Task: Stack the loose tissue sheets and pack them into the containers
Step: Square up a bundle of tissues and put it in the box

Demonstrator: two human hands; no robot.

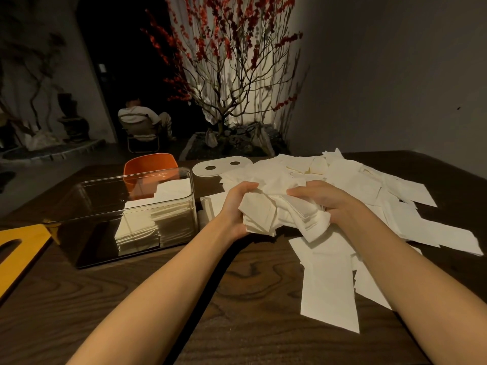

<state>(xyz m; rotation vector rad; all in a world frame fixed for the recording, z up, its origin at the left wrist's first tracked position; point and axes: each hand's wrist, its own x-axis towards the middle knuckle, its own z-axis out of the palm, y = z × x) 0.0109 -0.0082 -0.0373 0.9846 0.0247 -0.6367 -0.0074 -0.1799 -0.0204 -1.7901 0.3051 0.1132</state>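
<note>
Between my two hands is a thick, uneven bundle of white tissue sheets [279, 212], lifted a little above the dark wooden table [237, 285]. My left hand [237, 206] grips its left end, and my right hand [324, 198] grips its right end from above. Behind and to the right spreads a big pile of loose tissue sheets [369, 185]. More sheets lie flat near my right forearm [329, 280]. To the left stands a clear plastic container [87, 206], with two stacks of tissues [160, 214] inside at its right end.
An orange container [147, 164] stands behind the clear one. A white lid with two holes [221, 165] lies at the back. A yellow lid [18, 248] sits at the left edge. Beyond the table are a red-blossomed tree and a seated person.
</note>
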